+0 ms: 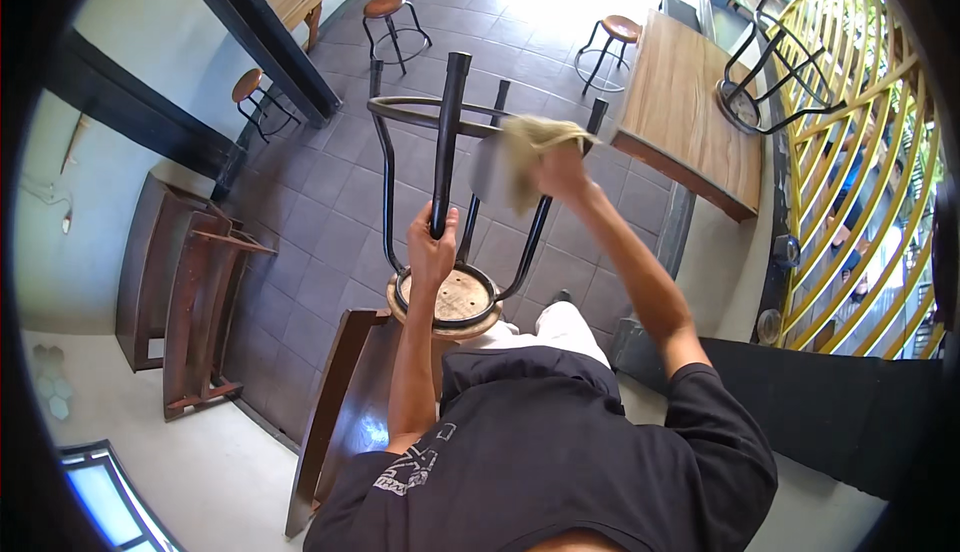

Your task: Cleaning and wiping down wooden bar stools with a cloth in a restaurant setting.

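An upside-down stool stands before me, its round wooden seat at the bottom and its black metal legs pointing up. My left hand is wrapped around the nearest leg, partway down. In my right hand is a bunched, yellowish-beige cloth, blurred, held against or close to the ring brace and the right-hand leg. The cloth hides part of the ring there. The seat overlaps the end of a dark wooden bench or tabletop; what bears the stool's weight I cannot tell.
Right of me, a wooden table carries another upturned stool beside a yellow slatted screen. Dark wooden furniture leans on its side at left. Upright stools stand farther off on the grey tiled floor. A black post rises at left.
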Action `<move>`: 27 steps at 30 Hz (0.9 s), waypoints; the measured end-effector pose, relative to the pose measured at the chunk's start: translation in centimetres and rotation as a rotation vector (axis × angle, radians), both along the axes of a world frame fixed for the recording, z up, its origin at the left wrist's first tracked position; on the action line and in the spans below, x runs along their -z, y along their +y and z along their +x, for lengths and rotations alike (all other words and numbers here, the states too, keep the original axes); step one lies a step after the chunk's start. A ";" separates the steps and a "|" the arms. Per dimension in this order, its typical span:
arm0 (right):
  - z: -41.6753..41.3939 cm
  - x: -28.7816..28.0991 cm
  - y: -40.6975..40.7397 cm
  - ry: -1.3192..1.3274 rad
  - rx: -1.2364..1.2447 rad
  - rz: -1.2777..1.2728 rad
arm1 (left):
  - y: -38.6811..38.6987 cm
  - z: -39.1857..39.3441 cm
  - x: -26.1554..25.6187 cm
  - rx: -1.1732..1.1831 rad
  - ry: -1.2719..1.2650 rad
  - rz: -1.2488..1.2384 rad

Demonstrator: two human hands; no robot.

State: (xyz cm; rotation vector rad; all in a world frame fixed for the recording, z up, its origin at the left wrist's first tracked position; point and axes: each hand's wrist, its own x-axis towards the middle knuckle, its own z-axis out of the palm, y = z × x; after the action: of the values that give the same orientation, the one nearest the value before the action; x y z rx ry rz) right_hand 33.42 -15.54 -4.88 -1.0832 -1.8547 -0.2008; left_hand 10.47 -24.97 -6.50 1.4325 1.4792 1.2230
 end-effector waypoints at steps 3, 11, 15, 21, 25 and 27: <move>-5.1 -6.6 -1.5 -0.422 -0.058 -0.341 | 0.4 0.5 0.6 0.001 0.026 0.041; 9.3 0.1 3.9 0.364 -0.524 -0.481 | 1.2 2.5 1.1 -0.045 -0.071 -0.078; 6.1 -0.3 3.8 -0.056 -0.149 -0.319 | 1.7 3.7 1.6 -0.057 -0.011 -0.105; -0.1 -6.5 0.8 0.000 -0.222 -0.225 | 0.3 6.0 3.3 -0.113 -0.061 -0.088; 9.0 -2.2 2.0 0.239 -0.380 -0.458 | -0.7 8.2 1.5 -0.158 -0.095 -0.128; 14.0 2.9 3.8 0.579 -0.361 -0.423 | -0.5 9.7 0.8 -0.150 -0.142 -0.178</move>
State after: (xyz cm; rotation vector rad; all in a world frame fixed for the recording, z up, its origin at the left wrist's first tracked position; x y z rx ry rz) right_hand 47.45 -11.71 -7.78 -0.9255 -1.5459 0.6765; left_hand 20.12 -25.51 -7.34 1.1125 1.5763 1.2221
